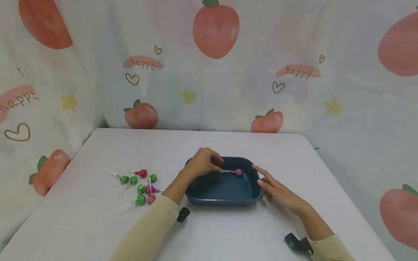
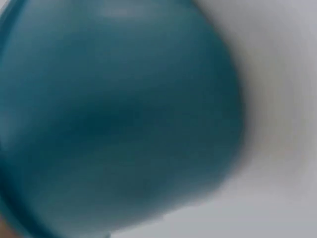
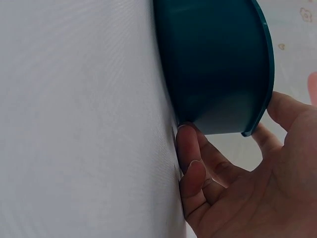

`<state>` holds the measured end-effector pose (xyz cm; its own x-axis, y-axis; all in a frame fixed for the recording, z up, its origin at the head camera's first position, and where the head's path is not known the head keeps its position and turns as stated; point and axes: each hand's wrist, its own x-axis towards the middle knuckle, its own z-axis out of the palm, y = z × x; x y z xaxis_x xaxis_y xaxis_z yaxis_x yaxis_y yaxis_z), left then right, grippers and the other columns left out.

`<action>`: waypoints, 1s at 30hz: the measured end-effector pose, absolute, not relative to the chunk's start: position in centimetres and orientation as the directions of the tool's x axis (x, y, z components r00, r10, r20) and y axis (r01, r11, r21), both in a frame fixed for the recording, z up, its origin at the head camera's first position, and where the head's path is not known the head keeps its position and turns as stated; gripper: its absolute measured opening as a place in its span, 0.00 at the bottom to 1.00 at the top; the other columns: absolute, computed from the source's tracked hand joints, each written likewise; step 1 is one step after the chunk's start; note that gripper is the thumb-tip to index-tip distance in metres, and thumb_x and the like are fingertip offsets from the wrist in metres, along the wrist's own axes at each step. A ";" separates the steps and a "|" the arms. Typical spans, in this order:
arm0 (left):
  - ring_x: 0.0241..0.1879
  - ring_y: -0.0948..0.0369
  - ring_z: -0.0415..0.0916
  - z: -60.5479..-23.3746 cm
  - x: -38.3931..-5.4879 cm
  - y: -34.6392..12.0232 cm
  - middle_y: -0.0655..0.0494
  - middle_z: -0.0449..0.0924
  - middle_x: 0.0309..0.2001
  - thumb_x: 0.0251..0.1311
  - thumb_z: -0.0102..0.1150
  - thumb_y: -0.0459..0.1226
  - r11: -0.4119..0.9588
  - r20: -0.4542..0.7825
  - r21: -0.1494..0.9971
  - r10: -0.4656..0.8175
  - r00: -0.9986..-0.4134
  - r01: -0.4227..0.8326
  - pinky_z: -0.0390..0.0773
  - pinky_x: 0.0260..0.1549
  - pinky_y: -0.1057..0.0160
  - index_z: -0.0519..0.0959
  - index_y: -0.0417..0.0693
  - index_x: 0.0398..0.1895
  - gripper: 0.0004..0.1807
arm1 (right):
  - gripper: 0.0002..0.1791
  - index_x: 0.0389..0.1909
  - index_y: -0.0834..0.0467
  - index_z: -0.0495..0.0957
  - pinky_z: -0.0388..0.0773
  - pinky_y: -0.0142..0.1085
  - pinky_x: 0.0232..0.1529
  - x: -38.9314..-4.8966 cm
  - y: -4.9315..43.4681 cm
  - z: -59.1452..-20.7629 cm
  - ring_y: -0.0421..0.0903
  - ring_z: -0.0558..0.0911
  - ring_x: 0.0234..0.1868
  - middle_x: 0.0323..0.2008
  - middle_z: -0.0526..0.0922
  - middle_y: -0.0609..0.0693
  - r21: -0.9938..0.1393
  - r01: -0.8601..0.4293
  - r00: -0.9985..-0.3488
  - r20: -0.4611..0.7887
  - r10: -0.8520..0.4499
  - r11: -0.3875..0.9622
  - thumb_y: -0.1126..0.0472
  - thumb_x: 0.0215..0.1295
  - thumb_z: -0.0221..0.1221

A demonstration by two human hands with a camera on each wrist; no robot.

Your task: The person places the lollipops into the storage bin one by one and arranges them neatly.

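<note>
My left hand (image 1: 204,162) is over the dark blue basin (image 1: 225,202), fingertips pinching the white stick of a lollipop. The lollipop (image 1: 237,172), in a pink-purple wrapper, points right, inside the basin's outline. My right hand (image 1: 277,190) rests its relaxed fingers against the right end of the basin. In the right wrist view, the fingertips (image 3: 188,144) touch the outer wall low by the tabletop, and the thumb is up at the rim. The left wrist view is blurred and mostly filled by the basin's outer wall (image 2: 124,124); the lollipop is hidden there.
Several lollipops in green, red and pink wrappers (image 1: 141,199) lie loosely grouped on the white table (image 1: 261,232), left of the basin. A patterned cloth with peaches and hearts (image 1: 222,90) hangs behind and beside the table.
</note>
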<state>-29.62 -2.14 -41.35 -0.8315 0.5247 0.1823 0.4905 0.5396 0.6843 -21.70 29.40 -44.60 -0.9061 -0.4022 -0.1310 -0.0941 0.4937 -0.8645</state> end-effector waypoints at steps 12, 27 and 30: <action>0.44 0.65 0.84 -42.4 -28.4 -6.9 0.59 0.88 0.44 0.55 0.79 0.35 0.444 0.246 0.753 0.496 -0.833 0.486 0.81 0.48 0.65 0.88 0.46 0.49 0.17 | 0.31 0.82 0.35 0.50 0.74 0.41 0.42 -22.0 29.4 -44.9 0.57 0.76 0.44 0.44 0.72 0.59 -0.872 -0.073 -0.905 -0.146 -0.400 0.485 0.45 0.84 0.46; 0.44 0.59 0.85 -41.7 -26.8 -14.8 0.54 0.88 0.46 0.57 0.78 0.39 0.365 0.278 0.837 0.359 -0.891 0.408 0.82 0.48 0.56 0.87 0.46 0.52 0.19 | 0.31 0.82 0.36 0.50 0.73 0.41 0.40 -21.8 29.4 -44.7 0.57 0.76 0.43 0.44 0.73 0.59 -0.870 -0.081 -0.905 -0.140 -0.401 0.487 0.46 0.84 0.46; 0.46 0.58 0.85 -41.6 -26.7 -16.8 0.48 0.87 0.49 0.59 0.77 0.39 0.373 0.230 0.852 0.363 -0.903 0.367 0.82 0.49 0.57 0.86 0.44 0.53 0.20 | 0.31 0.83 0.38 0.49 0.73 0.41 0.40 -21.8 29.5 -44.8 0.57 0.76 0.43 0.44 0.72 0.59 -0.870 -0.092 -0.904 -0.131 -0.407 0.484 0.47 0.84 0.46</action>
<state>-26.70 -16.80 -41.63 -0.9029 0.3632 0.2297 0.3669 0.3731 0.8522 -21.79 29.47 -44.81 -0.9039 -0.4071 -0.1311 -0.0916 0.4837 -0.8705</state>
